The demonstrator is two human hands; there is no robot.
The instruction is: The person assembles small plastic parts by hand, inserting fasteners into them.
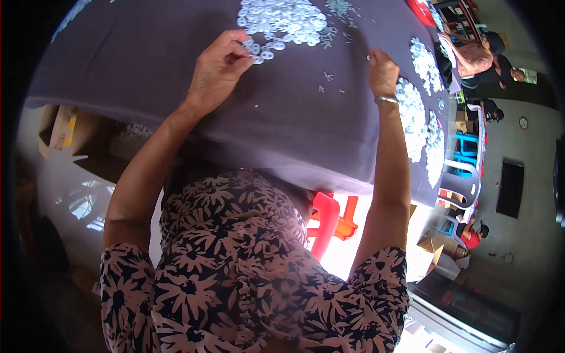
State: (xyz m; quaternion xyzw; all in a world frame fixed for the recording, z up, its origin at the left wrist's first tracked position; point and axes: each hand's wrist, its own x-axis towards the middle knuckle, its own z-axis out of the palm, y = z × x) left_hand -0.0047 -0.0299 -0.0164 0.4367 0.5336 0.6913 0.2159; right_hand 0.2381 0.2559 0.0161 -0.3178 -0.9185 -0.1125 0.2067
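My left hand [220, 69] reaches to the near left edge of a heap of small white two-holed pieces [282, 20]. Its thumb and forefinger are curved but apart, close to a few loose white pieces [268, 55]; I see nothing held. Farther right, over the purple-grey tablecloth [300, 112], my right hand [384, 73] is closed, with a metal bangle at its wrist. A tiny bit of a white piece [369, 57] shows at its fingertips; the rest is hidden. Small pale-green forked bits [340, 8] lie right of the heap, with a few strays nearer me.
More heaps of white pieces [410, 112] lie along the table's right side, near my right forearm. An open cardboard box [88, 141] stands below the left edge. A red chair [326, 220] is under the near edge. Other people [474, 59] are at the far right.
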